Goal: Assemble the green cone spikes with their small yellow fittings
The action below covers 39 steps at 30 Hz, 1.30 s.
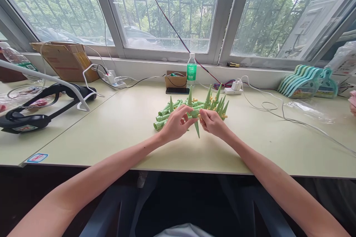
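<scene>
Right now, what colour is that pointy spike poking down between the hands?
The spike is green; it shows in the head view, the only one.

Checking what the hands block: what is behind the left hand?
Behind the left hand lie green tubes, with a pointed green cone standing up among them. The hand covers part of the tubes, so what lies directly behind it cannot be seen.

Pale table (250,144), green tubes (159,124), phone (178,90), bottle (191,72)
</scene>
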Each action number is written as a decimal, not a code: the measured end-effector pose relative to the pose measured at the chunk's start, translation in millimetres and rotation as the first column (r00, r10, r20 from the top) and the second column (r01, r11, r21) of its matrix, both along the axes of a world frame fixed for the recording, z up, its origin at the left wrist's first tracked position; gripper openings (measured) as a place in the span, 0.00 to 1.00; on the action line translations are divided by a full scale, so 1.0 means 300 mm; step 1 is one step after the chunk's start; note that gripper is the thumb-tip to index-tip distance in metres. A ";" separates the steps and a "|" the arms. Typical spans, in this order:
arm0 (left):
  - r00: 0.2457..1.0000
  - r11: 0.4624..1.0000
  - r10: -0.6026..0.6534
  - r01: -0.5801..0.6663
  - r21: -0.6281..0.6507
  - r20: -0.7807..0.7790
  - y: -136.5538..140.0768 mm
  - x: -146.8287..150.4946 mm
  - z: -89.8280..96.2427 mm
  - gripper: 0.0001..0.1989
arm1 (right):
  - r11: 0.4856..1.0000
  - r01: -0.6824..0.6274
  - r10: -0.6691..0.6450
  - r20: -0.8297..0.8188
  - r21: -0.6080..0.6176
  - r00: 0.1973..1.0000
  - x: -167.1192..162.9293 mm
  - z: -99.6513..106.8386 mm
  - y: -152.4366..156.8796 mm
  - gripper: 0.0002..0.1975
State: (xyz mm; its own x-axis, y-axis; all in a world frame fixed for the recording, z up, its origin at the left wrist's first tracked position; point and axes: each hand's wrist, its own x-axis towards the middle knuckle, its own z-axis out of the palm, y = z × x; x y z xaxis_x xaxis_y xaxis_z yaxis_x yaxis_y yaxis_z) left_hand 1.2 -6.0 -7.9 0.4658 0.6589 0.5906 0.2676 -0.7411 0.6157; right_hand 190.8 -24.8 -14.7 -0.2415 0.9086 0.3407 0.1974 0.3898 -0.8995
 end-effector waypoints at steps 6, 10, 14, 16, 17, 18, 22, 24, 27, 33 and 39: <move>1.000 0.995 0.012 -0.013 0.096 0.008 0.000 0.004 -0.005 0.10 | 0.994 -0.056 0.047 -0.094 -0.097 0.994 -0.007 0.007 0.002 0.29; 1.000 0.997 0.024 -0.025 0.067 0.012 0.003 0.006 -0.004 0.10 | 0.990 -0.079 0.062 -0.135 -0.118 0.989 -0.011 0.017 0.000 0.30; 0.999 0.991 0.004 0.003 -0.136 0.049 0.005 0.004 0.000 0.13 | 0.987 -0.111 0.095 -0.132 -0.120 0.987 -0.013 0.020 -0.002 0.31; 0.997 0.967 -0.015 0.033 -0.252 0.074 0.004 0.002 0.003 0.15 | 0.986 -0.122 0.108 -0.119 -0.113 0.987 -0.015 0.020 -0.003 0.31; 0.996 0.954 -0.024 0.049 -0.296 0.088 0.004 0.002 0.004 0.16 | 0.986 -0.126 0.113 -0.113 -0.109 0.987 -0.016 0.021 -0.004 0.30; 0.994 0.942 -0.031 0.065 -0.330 0.105 0.003 0.003 0.005 0.17 | 0.986 -0.128 0.116 -0.110 -0.106 0.987 -0.017 0.022 -0.005 0.30; 0.984 0.900 -0.085 0.144 -0.412 0.157 0.001 0.005 0.009 0.19 | 0.985 -0.143 0.132 -0.106 -0.095 0.985 -0.017 0.022 -0.006 0.30; 0.982 0.886 -0.105 0.165 -0.433 0.158 0.001 0.006 0.012 0.20 | 0.983 -0.159 0.150 -0.102 -0.087 0.983 -0.014 0.019 -0.005 0.29; 0.981 0.880 -0.109 0.170 -0.443 0.160 -0.001 0.007 0.016 0.20 | 0.981 -0.181 0.173 -0.099 -0.070 0.980 -0.010 0.011 -0.002 0.28; 0.982 0.883 -0.114 0.170 -0.437 0.151 -0.010 0.008 0.025 0.22 | 0.983 -0.175 0.172 -0.066 -0.046 0.983 -0.006 0.008 -0.001 0.26; 0.972 0.859 -0.180 0.229 -0.458 0.148 -0.013 0.004 0.029 0.26 | 0.982 -0.184 0.182 -0.061 -0.031 0.981 -0.003 0.010 -0.002 0.25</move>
State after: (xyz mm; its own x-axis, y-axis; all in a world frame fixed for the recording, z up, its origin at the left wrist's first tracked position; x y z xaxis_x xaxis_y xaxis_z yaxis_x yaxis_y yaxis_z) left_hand 2.4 -9.8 0.9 0.5776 0.7651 0.2848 0.0630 -0.3896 0.9188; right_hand 189.9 -25.4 -11.8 -0.3858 0.8627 0.3268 0.0732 0.3817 -0.9214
